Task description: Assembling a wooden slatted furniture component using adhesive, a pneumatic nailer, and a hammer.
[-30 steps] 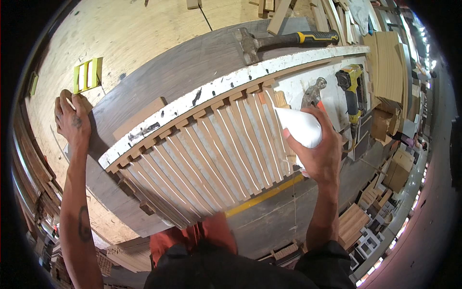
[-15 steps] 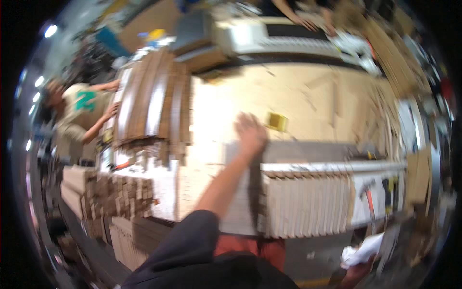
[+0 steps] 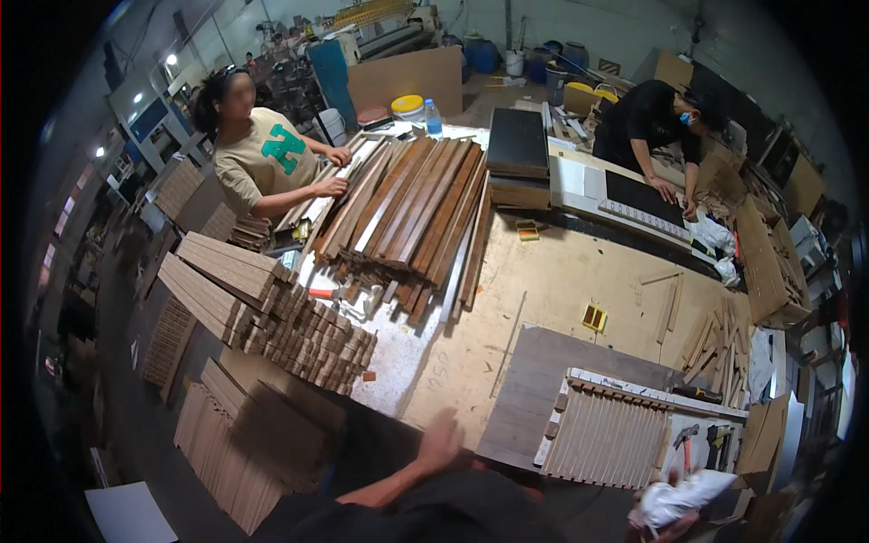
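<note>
My left hand [image 3: 442,442] is held low by the table's front edge, with its fingers stretched out and nothing in them. It is slightly blurred. To its right lies a grey-brown flat board [image 3: 520,398], partly under a white-edged rack [image 3: 606,434] of pale wooden slats in a row. At the lower right, my right hand [image 3: 679,529] grips a crumpled white bundle [image 3: 683,498], whose kind I cannot make out. Its fingers are mostly hidden under it. A claw hammer with a red handle [image 3: 687,452] lies just beyond that bundle.
Long dark wood strips [image 3: 412,213] are heaped at the back left, where a co-worker [image 3: 272,163] handles strips. Stacked wooden pieces [image 3: 272,308] fill the left. Another person [image 3: 647,136] bends over a dark panel [image 3: 643,199]. A small yellow tray [image 3: 594,317] and loose sticks [image 3: 715,344] lie on the tabletop.
My left hand has drawn back from over the tabletop toward my body. The view has swung left and up, showing more of the room. My right hand still grips the white bundle.
</note>
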Available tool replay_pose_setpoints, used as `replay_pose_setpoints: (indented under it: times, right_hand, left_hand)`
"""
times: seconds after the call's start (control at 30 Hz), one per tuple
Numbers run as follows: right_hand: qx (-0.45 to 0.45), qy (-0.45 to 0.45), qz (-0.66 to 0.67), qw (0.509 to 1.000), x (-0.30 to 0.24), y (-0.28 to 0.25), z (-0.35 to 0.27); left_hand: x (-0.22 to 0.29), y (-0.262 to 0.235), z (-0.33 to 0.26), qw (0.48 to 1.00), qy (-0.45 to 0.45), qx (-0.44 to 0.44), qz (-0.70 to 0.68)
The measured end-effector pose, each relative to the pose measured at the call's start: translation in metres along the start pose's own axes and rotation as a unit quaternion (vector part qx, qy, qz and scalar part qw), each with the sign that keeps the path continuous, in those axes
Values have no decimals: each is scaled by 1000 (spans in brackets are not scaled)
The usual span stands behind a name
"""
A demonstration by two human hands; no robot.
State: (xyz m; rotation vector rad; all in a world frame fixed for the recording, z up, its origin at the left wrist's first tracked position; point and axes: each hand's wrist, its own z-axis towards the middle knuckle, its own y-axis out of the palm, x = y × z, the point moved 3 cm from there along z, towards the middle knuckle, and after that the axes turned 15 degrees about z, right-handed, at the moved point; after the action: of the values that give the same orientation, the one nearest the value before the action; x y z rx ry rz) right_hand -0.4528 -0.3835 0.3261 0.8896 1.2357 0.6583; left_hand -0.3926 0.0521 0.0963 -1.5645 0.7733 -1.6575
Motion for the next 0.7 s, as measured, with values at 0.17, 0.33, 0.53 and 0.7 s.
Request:
replay_pose_setpoints:
  times: [0.17,0.33,0.53,0.7]
  right_hand:
    - [100,94,41,990,86,-56,0]
    - [35,79,481,872,51,55,59]
    - [-57,13,122,991,-23,-28,95]
    - [98,6,315,944,-22,-91,83]
  left_hand:
    - [-46,-24,-45,992,-123,-37,9]
    - [-11,-48,-12,968,-235,-9,-85]
    - [7,-1,-7,972,-204,11,-112]
    - [38,39,-28,977,-178,-39,-111]
